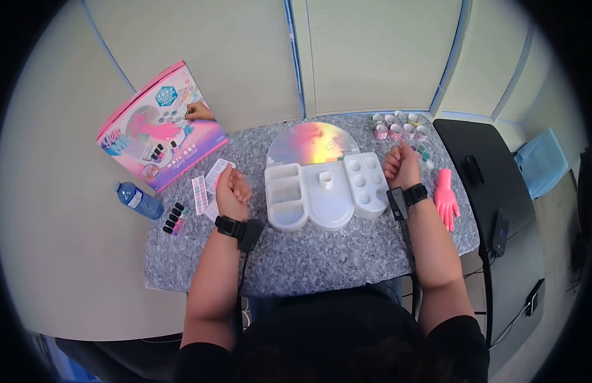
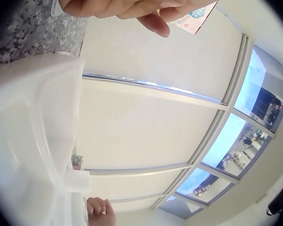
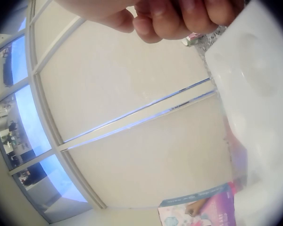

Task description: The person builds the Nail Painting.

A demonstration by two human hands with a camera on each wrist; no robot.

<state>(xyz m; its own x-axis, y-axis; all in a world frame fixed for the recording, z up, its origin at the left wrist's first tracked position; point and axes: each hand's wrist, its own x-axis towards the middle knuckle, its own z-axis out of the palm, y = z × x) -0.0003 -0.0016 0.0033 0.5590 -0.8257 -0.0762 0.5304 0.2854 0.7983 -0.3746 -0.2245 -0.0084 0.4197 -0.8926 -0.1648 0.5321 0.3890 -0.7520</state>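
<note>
The left hand [image 1: 232, 193] rests on its side at the left of the white tray [image 1: 331, 220], fingers loosely curled, holding nothing, beside white and pink sticker sheets [image 1: 200, 195]. On the tray's other side lies the right hand [image 1: 402, 167], its fingers loosely curled and empty. A small white cup [image 1: 325, 180] stands in the tray's middle section. In the left wrist view the left hand [image 2: 127, 8] is at the top edge, and the right hand [image 2: 100, 213] shows low down. The right wrist view has the right hand [image 3: 170, 16] above the tray [image 3: 254, 70].
A nail art box [image 1: 162, 127] stands at the back left, near a blue bottle [image 1: 140, 200] and several polish bottles [image 1: 175, 219]. Behind the tray is a shiny rounded panel [image 1: 309, 143]. Small cups [image 1: 395, 131] and a pink model hand [image 1: 445, 198] are at the right.
</note>
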